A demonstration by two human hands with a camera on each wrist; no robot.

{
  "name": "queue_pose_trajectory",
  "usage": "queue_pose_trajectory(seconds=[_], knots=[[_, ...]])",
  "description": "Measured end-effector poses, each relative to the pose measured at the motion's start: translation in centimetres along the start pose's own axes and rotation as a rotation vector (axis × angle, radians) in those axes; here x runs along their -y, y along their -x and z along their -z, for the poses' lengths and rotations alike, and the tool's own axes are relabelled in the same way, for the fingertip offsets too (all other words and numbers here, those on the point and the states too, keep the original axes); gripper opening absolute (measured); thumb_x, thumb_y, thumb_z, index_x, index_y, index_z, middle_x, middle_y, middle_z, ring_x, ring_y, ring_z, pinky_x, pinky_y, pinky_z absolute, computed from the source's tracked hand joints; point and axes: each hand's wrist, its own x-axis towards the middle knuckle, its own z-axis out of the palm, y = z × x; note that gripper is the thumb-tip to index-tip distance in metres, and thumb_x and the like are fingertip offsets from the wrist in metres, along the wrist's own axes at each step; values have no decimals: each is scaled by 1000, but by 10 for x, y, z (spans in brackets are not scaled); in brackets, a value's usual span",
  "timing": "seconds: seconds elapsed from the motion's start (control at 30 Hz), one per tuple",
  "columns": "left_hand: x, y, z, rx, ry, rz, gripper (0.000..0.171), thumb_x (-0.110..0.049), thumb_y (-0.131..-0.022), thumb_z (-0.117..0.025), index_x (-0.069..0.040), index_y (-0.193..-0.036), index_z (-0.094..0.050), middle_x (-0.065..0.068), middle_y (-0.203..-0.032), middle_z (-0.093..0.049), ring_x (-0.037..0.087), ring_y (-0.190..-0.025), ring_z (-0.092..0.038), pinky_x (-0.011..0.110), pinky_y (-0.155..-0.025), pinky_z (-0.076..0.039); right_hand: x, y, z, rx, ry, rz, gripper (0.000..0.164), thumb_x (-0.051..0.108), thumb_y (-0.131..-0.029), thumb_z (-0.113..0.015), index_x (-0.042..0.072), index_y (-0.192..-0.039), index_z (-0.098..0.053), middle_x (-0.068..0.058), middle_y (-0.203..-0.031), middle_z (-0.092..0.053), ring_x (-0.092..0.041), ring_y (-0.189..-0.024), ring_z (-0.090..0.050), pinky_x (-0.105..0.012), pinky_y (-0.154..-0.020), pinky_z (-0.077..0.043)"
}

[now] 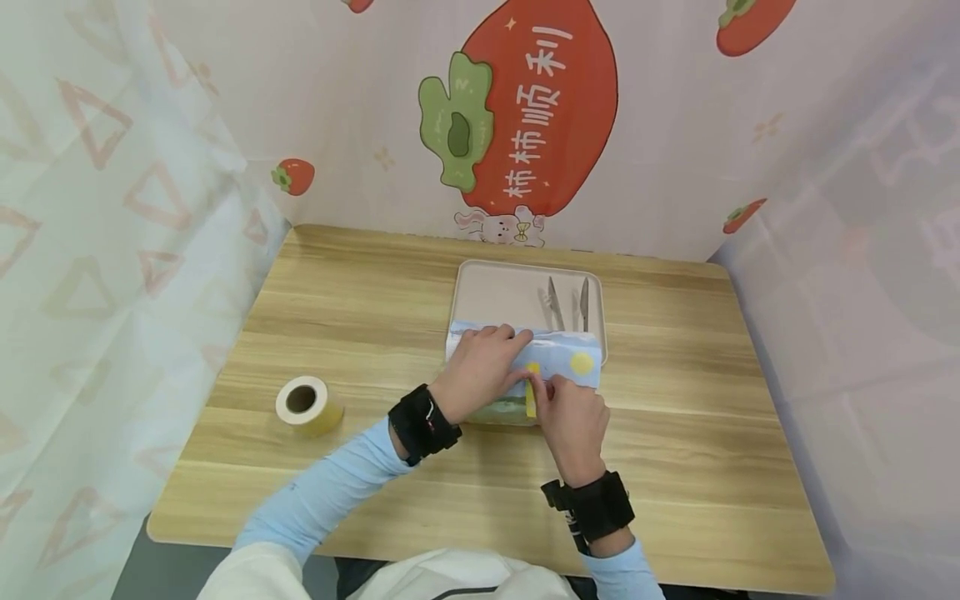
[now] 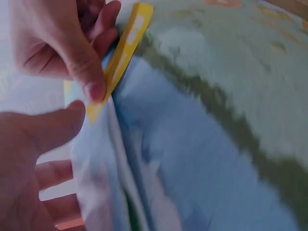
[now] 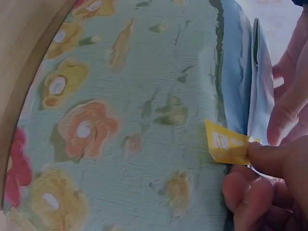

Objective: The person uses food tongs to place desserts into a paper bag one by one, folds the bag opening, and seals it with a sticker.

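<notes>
A package in painted flower-print paper, with a blue upper part, lies at the near end of the tray. A folded flap edge of the paper runs along it. My right hand pinches a strip of yellow tape with white lettering between thumb and fingers. The strip lies across the paper by the fold. My left hand rests on the blue part, its fingers spread over the far side and its thumb close to the tape's end. What is inside the paper is hidden.
A roll of yellow tape stands on the left of the wooden table. Behind the package, the beige tray holds two slim metal utensils, at least one knife-like. Printed cloth hangs around the back and sides.
</notes>
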Motion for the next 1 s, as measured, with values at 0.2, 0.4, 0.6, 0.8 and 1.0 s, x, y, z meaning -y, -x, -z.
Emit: queue_pose_trajectory(seconds=[0.2, 0.4, 0.6, 0.8, 1.0], knots=[[-10, -2, -11, -87, -12, 65, 38, -41, -90, -71, -17, -118, -63, 3, -107, -72, 24, -94, -70, 38, -71, -53, -9, 7, -5, -61, -74, 89, 36, 30, -92, -70, 7, -65, -63, -1, -52, -54, -13, -42, -44, -27, -42, -35], [-12, -2, -12, -105, -2, 70, 41, -42, -88, -72, -17, -119, -63, 3, -108, -71, 23, -96, -70, 38, -74, -53, -23, 23, -7, -14, -211, 77, 27, 25, -86, -78, 8, -67, -69, 3, -52, -54, -5, -45, -40, -22, -48, -32], [-10, 0, -12, -83, 10, 71, 41, -41, -90, -70, -16, -121, -62, 4, -110, -71, 24, -99, -69, 38, -76, -53, -27, 26, -15, 43, -177, 45, 33, 31, -88, -75, 8, -65, -69, 2, -51, -51, -6, -46, -38, -21, -48, -30], [-8, 0, -12, -66, -7, 41, 49, -47, -88, -71, -15, -124, -60, 5, -113, -70, 25, -102, -69, 40, -80, -53, -28, 25, -18, 37, -150, 46, 35, 32, -89, -74, 10, -63, -67, 4, -49, -48, -5, -43, -35, -21, -46, -27], [-7, 0, -14, -91, -36, 35, 59, -55, -82, -74, -15, -123, -59, 5, -112, -70, 25, -100, -69, 40, -78, -52, -31, 29, -17, 50, -165, 83, 31, 32, -87, -76, 11, -67, -67, 4, -52, -53, -4, -44, -39, -21, -47, -31]])
